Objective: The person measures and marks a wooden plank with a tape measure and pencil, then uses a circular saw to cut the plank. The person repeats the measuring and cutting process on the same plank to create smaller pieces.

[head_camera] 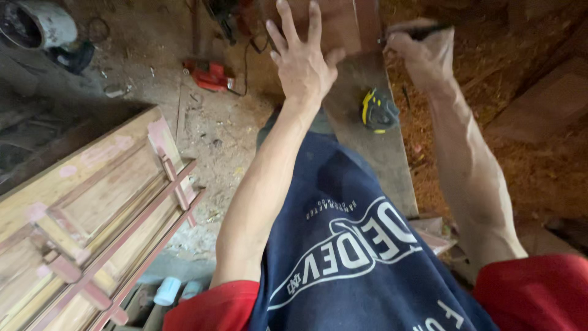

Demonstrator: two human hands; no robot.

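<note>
My left hand [304,61] lies flat, fingers spread, on the plank [367,132]; my right hand [422,52] grips a dark pencil [422,29] over it; tape measure [378,110] between my forearms; no mark visible yet.

Tape measure [378,111] on plank [380,153], between forearms; power tool [211,76] on floor left; wooden frames [92,214] lower left.

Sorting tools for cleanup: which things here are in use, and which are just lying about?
In use: left hand pressed flat on the board; right hand holding a pencil; plank beneath.

Lying about: tape measure, red power tool, wooden frames, bucket.
</note>
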